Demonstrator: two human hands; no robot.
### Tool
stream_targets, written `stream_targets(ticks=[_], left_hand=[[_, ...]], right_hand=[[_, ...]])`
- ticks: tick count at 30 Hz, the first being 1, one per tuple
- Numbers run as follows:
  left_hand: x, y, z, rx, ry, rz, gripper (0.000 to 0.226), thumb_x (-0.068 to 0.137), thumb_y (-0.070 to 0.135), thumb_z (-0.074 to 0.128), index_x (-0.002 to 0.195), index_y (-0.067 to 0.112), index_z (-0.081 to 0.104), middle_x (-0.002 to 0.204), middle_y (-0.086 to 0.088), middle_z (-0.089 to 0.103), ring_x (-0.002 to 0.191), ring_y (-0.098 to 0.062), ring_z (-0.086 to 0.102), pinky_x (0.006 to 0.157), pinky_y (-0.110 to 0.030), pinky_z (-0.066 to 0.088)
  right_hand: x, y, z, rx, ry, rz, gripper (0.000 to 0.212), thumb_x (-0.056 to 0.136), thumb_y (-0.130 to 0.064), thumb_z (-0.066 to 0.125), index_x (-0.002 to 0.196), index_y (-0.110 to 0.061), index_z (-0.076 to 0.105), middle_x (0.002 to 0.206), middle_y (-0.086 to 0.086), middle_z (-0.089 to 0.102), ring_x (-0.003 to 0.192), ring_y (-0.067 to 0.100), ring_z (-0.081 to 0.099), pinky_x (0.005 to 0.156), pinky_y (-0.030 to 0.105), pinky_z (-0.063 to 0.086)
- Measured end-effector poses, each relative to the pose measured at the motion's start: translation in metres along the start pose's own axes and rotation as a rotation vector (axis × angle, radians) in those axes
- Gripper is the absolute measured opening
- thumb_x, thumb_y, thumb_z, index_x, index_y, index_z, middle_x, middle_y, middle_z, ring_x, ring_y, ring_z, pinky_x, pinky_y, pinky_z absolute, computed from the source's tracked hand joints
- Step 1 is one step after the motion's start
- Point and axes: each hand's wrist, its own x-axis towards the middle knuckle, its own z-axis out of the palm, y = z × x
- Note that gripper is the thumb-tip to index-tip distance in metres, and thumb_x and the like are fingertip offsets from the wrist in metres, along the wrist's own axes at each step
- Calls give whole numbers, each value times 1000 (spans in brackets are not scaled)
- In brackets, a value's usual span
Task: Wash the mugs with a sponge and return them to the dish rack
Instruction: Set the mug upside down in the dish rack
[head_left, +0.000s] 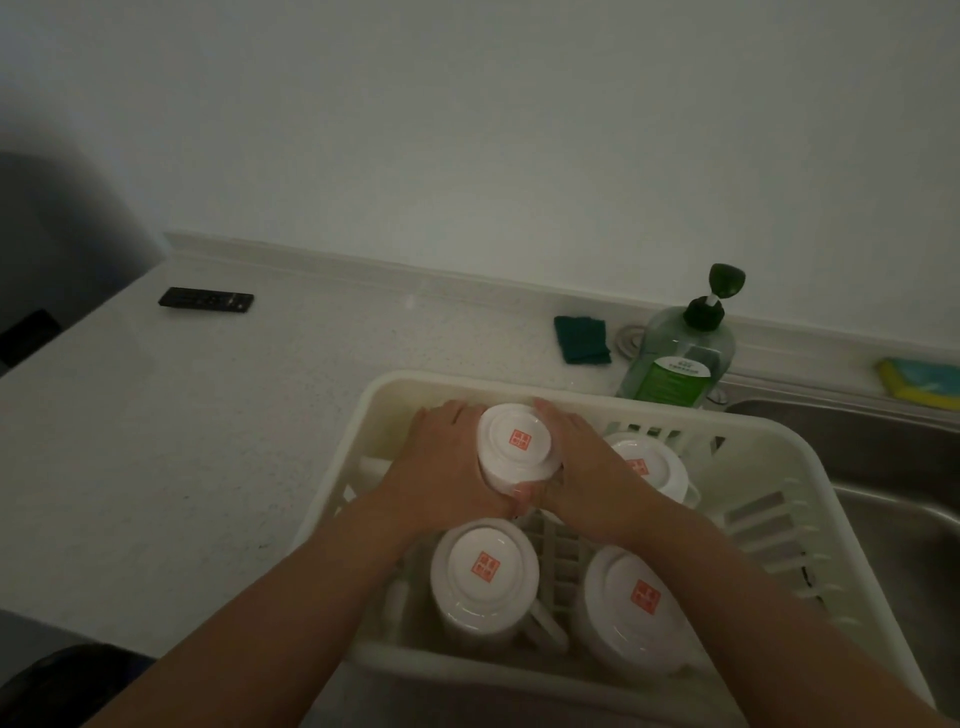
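A white plastic dish rack (763, 452) sits on the counter beside the sink. Several white mugs stand upside down in it, each with a red mark on its base. Both of my hands clasp the far-left mug (514, 447): my left hand (441, 467) on its left side, my right hand (582, 467) on its right. A second mug (654, 467) is partly hidden behind my right hand. Two more mugs stand nearer: one at the front left (483, 577), one at the front right (634, 608). A dark green scouring pad (582, 340) lies on the counter behind the rack.
A green pump bottle of dish soap (680, 358) stands behind the rack. The steel sink (893, 519) is at the right, with a yellow and blue sponge (919, 382) on its back ledge. A black remote (205, 300) lies far left on the white counter (182, 441).
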Motion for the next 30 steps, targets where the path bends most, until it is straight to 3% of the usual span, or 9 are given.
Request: stream_targets(ticks=[3, 7, 12, 16, 21, 25, 28, 30], left_hand=[[2, 0, 1, 51, -43, -3, 88, 55, 74, 62, 124, 23, 43, 113, 7, 57, 96, -9, 49, 99, -37, 38], [6, 1, -1, 87, -134, -22, 96, 55, 70, 66, 133, 21, 39, 123, 3, 54, 112, -17, 50, 106, -37, 33], [12, 4, -6, 157, -202, -21, 84, 52, 71, 66, 119, 25, 44, 112, 6, 57, 100, -15, 54, 98, -37, 40], [15, 14, -15, 262, -288, -15, 84, 62, 61, 74, 126, 19, 41, 120, 0, 54, 107, -18, 52, 96, -31, 39], [18, 20, -20, 333, -384, -54, 95, 60, 63, 76, 132, 16, 35, 126, -3, 51, 112, -19, 50, 94, -32, 42], [25, 25, -26, 283, -535, -81, 87, 65, 47, 82, 135, 19, 37, 129, -1, 51, 116, -18, 51, 94, -29, 42], [30, 23, -32, 282, -602, -61, 89, 67, 44, 81, 141, 22, 36, 140, 3, 45, 126, -18, 44, 104, -31, 37], [35, 29, -37, 277, -588, -29, 75, 74, 45, 75, 138, 25, 41, 139, 5, 46, 129, -18, 43, 104, -28, 35]], right_hand=[[0, -5, 0, 9, -24, 28, 92, 82, -32, 71, 150, -24, 9, 146, 1, 29, 131, 16, 33, 102, 25, 26], [1, -8, 4, -13, -54, 45, 96, 83, -31, 69, 151, -23, 2, 149, 3, 25, 135, 19, 30, 109, 33, 27], [2, -9, 6, -34, -77, 51, 97, 84, -31, 68, 151, -22, -1, 149, 6, 25, 135, 22, 31, 109, 33, 27], [1, -7, 9, -20, -90, 58, 95, 84, -34, 68, 151, -21, 1, 149, 5, 24, 136, 22, 30, 110, 35, 27], [0, -6, 11, -16, -94, 61, 96, 83, -35, 69, 151, -21, 3, 151, 4, 23, 138, 22, 28, 111, 36, 27], [-3, -9, 5, 73, -62, 70, 104, 70, -50, 73, 150, -22, 12, 148, 2, 32, 137, 22, 33, 112, 43, 31], [-13, -10, -11, 146, 28, 94, 90, 78, -37, 73, 149, -26, 18, 146, -4, 35, 133, 16, 37, 109, 40, 36], [-22, -7, -27, 196, 111, 101, 77, 82, -33, 70, 145, -30, 27, 137, -8, 43, 121, 9, 46, 99, 32, 45]])
